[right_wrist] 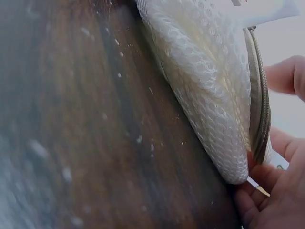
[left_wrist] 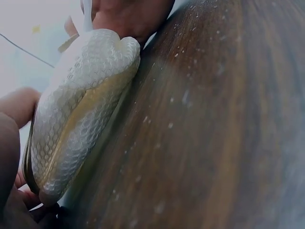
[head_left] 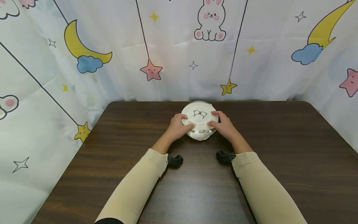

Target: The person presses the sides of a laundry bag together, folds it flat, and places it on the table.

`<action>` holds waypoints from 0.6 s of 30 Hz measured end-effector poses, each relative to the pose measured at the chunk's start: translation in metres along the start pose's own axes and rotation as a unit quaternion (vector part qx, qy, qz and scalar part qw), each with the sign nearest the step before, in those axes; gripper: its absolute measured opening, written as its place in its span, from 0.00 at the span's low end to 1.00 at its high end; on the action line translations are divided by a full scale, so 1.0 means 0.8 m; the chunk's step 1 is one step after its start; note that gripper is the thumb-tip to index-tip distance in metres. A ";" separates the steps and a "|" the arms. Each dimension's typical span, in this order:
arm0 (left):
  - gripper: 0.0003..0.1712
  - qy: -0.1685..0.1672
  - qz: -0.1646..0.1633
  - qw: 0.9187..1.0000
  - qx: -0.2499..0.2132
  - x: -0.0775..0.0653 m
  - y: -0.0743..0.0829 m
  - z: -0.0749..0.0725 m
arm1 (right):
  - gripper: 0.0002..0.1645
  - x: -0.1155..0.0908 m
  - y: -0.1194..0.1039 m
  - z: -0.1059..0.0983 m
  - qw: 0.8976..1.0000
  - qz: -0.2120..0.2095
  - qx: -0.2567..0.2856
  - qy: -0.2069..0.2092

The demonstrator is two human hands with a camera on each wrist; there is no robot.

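A round white mesh laundry bag [head_left: 200, 119] lies at the far edge of the table, with a small dark line drawing printed on its top. My left hand [head_left: 176, 126] grips its left side, thumb across the top. On the opposite side my right hand [head_left: 226, 127] holds the rim, its thumb and fingers also on the bag. Honeycomb mesh of the bag [left_wrist: 81, 100] bulges in the left wrist view. In the right wrist view, a tan zipper [right_wrist: 259, 100] runs along the bag's edge beside my fingers. Whatever is inside cannot be made out.
The dark wooden table [head_left: 134, 130] spreads out on both sides of the bag. Behind it hangs a white curtain [head_left: 173, 40] printed with moons, stars and a rabbit. A dark wrist device [head_left: 175, 160] sits at my left cuff, another [head_left: 224, 156] at my right.
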State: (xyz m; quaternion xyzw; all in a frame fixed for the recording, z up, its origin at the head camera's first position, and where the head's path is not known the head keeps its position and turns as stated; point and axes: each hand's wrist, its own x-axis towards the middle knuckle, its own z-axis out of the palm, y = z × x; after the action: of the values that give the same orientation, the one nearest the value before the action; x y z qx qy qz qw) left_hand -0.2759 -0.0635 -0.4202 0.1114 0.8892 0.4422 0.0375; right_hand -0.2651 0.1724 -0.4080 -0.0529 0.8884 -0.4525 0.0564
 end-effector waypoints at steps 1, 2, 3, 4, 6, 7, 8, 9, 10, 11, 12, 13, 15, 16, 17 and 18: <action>0.34 -0.005 -0.001 1.000 0.000 0.000 0.000 0.000 | 0.42 0.000 0.000 0.000 1.000 0.000 -0.003 -0.006; 0.36 -0.010 -0.003 1.000 0.000 0.000 0.000 -0.001 | 0.44 0.000 0.000 -0.001 1.000 0.001 -0.005 -0.011; 0.39 -0.017 -0.006 1.000 -0.001 -0.001 0.001 -0.001 | 0.46 0.000 0.000 0.000 1.000 0.002 -0.008 -0.013; 0.41 -0.024 -0.009 1.000 -0.001 -0.001 0.001 -0.001 | 0.49 0.000 0.000 0.000 1.000 0.001 -0.013 -0.014; 0.44 -0.032 -0.018 0.999 0.003 -0.002 0.003 0.000 | 0.52 0.001 0.000 0.002 1.000 0.007 -0.023 -0.011; 0.44 -0.034 -0.021 0.999 0.007 -0.002 0.004 0.000 | 0.53 0.001 0.001 0.003 1.000 0.012 -0.027 -0.008; 0.44 -0.035 -0.023 0.999 0.010 -0.003 0.006 0.001 | 0.53 0.002 0.000 0.004 0.999 0.016 -0.033 -0.003; 0.43 -0.033 -0.025 0.999 0.013 -0.004 0.007 0.001 | 0.53 0.003 0.000 0.006 0.999 0.019 -0.039 0.002; 0.42 -0.029 -0.026 0.999 0.017 -0.004 0.009 0.002 | 0.53 0.003 -0.001 0.007 0.999 0.021 -0.045 0.008; 0.41 -0.025 -0.028 0.999 0.020 -0.004 0.010 0.003 | 0.53 0.004 -0.002 0.008 0.998 0.024 -0.051 0.014; 0.41 -0.020 -0.029 0.999 0.024 -0.005 0.012 0.004 | 0.53 0.004 -0.003 0.009 0.998 0.026 -0.055 0.019; 0.40 -0.014 -0.031 0.999 0.026 -0.005 0.013 0.005 | 0.53 0.004 -0.005 0.010 0.998 0.027 -0.059 0.024; 0.39 -0.004 -0.037 0.999 0.033 -0.005 0.016 0.008 | 0.52 0.004 -0.009 0.011 0.997 0.028 -0.067 0.032; 0.39 0.002 -0.040 0.999 0.036 -0.005 0.018 0.009 | 0.52 0.004 -0.010 0.011 0.996 0.029 -0.071 0.035; 0.39 0.006 -0.042 0.998 0.039 -0.005 0.019 0.010 | 0.51 0.004 -0.011 0.011 0.996 0.030 -0.072 0.037; 0.39 0.010 -0.044 0.998 0.042 -0.005 0.020 0.011 | 0.51 0.004 -0.012 0.011 0.996 0.031 -0.075 0.038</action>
State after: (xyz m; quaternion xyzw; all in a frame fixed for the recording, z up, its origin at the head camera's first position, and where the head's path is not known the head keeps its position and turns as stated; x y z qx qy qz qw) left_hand -0.2678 -0.0482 -0.4127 0.0689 0.9114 0.4033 0.0431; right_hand -0.2663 0.1590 -0.4054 -0.0120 0.9225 -0.3845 0.0323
